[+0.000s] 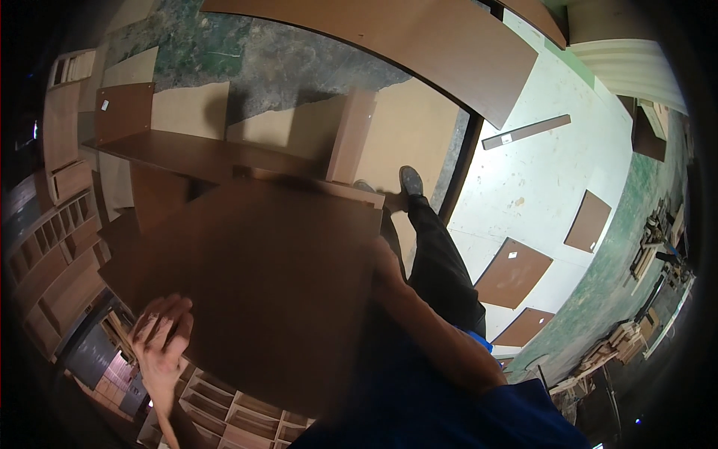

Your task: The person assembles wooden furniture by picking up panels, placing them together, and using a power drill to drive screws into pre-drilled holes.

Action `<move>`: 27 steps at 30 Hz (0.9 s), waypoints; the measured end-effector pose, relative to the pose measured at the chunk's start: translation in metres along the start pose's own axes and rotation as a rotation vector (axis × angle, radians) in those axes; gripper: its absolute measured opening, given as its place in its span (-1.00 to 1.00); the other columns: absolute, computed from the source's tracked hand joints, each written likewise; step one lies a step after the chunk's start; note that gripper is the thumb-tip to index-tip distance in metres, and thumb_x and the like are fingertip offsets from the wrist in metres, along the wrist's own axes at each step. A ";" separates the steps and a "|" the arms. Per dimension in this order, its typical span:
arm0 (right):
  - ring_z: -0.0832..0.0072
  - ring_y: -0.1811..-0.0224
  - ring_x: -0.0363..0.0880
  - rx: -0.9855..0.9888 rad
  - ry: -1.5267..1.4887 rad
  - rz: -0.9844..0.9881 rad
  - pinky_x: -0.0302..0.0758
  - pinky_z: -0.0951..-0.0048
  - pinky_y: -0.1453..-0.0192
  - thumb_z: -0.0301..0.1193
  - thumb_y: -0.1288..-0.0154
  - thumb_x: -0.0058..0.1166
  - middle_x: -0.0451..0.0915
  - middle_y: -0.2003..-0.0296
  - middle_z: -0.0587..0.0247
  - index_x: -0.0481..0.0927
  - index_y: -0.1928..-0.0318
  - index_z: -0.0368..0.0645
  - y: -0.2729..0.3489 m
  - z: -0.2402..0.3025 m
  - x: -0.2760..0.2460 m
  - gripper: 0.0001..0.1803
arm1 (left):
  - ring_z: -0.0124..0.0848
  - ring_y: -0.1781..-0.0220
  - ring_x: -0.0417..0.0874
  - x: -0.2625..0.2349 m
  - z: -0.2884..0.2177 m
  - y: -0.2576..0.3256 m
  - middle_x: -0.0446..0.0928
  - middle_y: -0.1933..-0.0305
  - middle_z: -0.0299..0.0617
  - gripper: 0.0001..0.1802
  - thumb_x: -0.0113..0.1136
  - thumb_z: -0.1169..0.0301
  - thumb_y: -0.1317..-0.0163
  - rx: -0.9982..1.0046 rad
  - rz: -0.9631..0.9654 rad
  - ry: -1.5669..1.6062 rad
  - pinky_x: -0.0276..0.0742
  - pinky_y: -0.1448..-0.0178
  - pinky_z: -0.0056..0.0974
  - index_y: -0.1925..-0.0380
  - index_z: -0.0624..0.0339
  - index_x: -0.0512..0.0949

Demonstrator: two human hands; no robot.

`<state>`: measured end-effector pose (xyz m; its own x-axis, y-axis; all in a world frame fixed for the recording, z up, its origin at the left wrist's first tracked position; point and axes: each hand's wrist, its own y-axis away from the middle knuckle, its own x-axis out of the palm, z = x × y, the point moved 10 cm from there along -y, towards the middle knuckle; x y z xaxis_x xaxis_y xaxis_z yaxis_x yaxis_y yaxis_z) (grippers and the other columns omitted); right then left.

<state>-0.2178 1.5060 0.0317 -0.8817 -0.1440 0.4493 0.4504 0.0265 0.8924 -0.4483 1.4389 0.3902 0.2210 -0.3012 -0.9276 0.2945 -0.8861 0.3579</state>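
A large dark brown panel (pixel 254 292), close and blurred, fills the middle of the head view. My left hand (pixel 161 337) is at its lower left edge, fingers bent and closed over the board's rim. From the right my forearm reaches the panel's right edge; there my right hand (pixel 381 258) passes out of sight, its fingers hidden by the board. Beyond the panel stands a partly assembled brown furniture frame, with a long board (pixel 179 153), an upright divider (pixel 351 138) and a square end piece (pixel 123 112).
A wide brown board (pixel 419 45) spans the far side. To the right, a white surface (pixel 516 187) bears a narrow strip (pixel 527 132) and several brown panels (pixel 514 273). Pale shelving units (pixel 56 254) line the left. Wood pieces (pixel 613 348) are piled at far right.
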 end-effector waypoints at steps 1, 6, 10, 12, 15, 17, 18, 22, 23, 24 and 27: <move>0.11 0.03 0.45 0.028 -0.065 -0.052 0.50 0.00 -0.05 -0.34 -0.16 0.02 0.39 0.01 -0.01 0.26 -0.19 -0.14 0.001 -0.003 -0.001 -0.44 | -0.13 0.08 0.66 -0.001 0.002 -0.001 0.64 0.14 -0.10 -0.83 0.06 0.56 0.01 -0.023 -0.004 0.009 0.61 0.04 -0.06 0.36 0.29 0.53; 0.39 0.10 0.52 -0.180 0.609 -0.090 0.52 0.37 -0.01 -0.37 -0.26 0.01 0.52 0.11 0.20 0.47 -0.03 -0.19 -0.014 0.038 -0.013 -0.66 | -0.23 0.14 0.68 0.010 -0.011 0.018 0.65 0.18 -0.18 -0.85 0.21 0.65 -0.02 -0.092 0.036 0.019 0.65 0.08 -0.11 0.39 0.21 0.60; 0.22 0.08 0.48 -0.114 0.205 -0.101 0.48 0.18 -0.08 -0.37 -0.10 0.04 0.49 0.10 0.06 0.40 -0.11 -0.19 -0.029 0.014 -0.045 -0.49 | -0.25 0.17 0.68 0.016 -0.007 -0.008 0.65 0.21 -0.20 -0.84 0.25 0.62 -0.02 -0.160 -0.043 0.203 0.66 0.13 -0.15 0.38 0.16 0.64; 0.23 0.09 0.48 -0.372 0.311 0.020 0.49 0.18 -0.06 -0.37 -0.11 0.05 0.48 0.11 0.06 0.39 -0.10 -0.20 -0.012 0.027 -0.029 -0.51 | -0.21 0.15 0.68 0.005 -0.011 -0.018 0.64 0.18 -0.15 -0.95 0.17 0.55 -0.13 0.009 -0.010 0.107 0.65 0.12 -0.13 0.42 0.23 0.60; 0.23 0.10 0.48 -0.760 0.570 0.185 0.52 0.18 -0.02 -0.38 -0.13 0.05 0.47 0.12 0.05 0.37 -0.07 -0.21 0.012 0.043 0.002 -0.53 | -0.10 0.11 0.66 -0.001 0.010 -0.004 0.62 0.15 -0.09 -0.80 -0.07 0.47 -0.18 0.053 -0.028 0.114 0.60 0.09 -0.07 0.30 0.24 0.54; 0.23 0.11 0.48 -0.558 0.480 0.015 0.53 0.17 0.02 -0.37 -0.14 0.06 0.46 0.14 0.04 0.34 -0.07 -0.21 0.002 0.029 -0.009 -0.53 | -0.10 0.10 0.66 0.000 0.015 0.000 0.62 0.12 -0.08 -0.76 -0.09 0.54 -0.13 0.051 -0.022 0.115 0.59 0.08 -0.05 0.25 0.25 0.55; 0.23 0.11 0.48 -0.421 0.358 -0.074 0.54 0.16 0.03 -0.37 -0.14 0.06 0.45 0.14 0.04 0.33 -0.07 -0.21 -0.001 0.021 -0.013 -0.53 | -0.10 0.10 0.66 -0.002 0.014 -0.005 0.62 0.12 -0.08 -0.76 -0.05 0.55 -0.10 0.052 -0.027 0.141 0.59 0.06 -0.05 0.26 0.26 0.55; 0.22 0.14 0.48 -0.018 -0.010 -0.235 0.54 0.14 0.06 -0.35 -0.14 0.07 0.44 0.14 0.02 0.30 -0.10 -0.19 0.015 0.000 -0.009 -0.50 | -0.10 0.10 0.66 -0.003 0.013 -0.010 0.64 0.15 -0.07 -0.75 0.02 0.57 0.01 0.023 -0.022 0.182 0.56 0.01 -0.06 0.28 0.32 0.54; 0.21 0.15 0.48 -0.045 0.058 -0.235 0.54 0.13 0.06 -0.34 -0.15 0.07 0.44 0.14 0.02 0.29 -0.10 -0.18 0.016 0.002 -0.011 -0.49 | -0.10 0.12 0.66 -0.003 0.011 -0.012 0.64 0.17 -0.08 -0.76 0.02 0.56 0.00 0.023 -0.031 0.158 0.57 0.04 -0.07 0.28 0.29 0.54; 0.21 0.15 0.48 -0.004 -0.003 -0.231 0.54 0.12 0.06 -0.34 -0.15 0.07 0.44 0.15 0.02 0.30 -0.09 -0.17 0.016 -0.001 -0.011 -0.50 | -0.10 0.13 0.67 -0.002 0.010 -0.013 0.64 0.18 -0.10 -0.77 0.01 0.54 -0.01 0.023 -0.040 0.134 0.58 0.07 -0.07 0.29 0.25 0.54; 0.20 0.16 0.48 0.081 -0.116 -0.242 0.53 0.09 0.07 -0.34 -0.15 0.06 0.45 0.16 0.03 0.32 -0.08 -0.17 0.019 -0.001 -0.007 -0.52 | -0.10 0.16 0.67 -0.003 0.007 -0.016 0.63 0.20 -0.11 -0.76 0.03 0.55 0.01 0.027 -0.046 0.138 0.59 0.10 -0.07 0.29 0.19 0.55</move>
<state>-0.2029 1.5068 0.0454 -0.9745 -0.0417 0.2203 0.2163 0.0845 0.9727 -0.4600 1.4519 0.3865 0.3345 -0.2102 -0.9186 0.2827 -0.9075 0.3106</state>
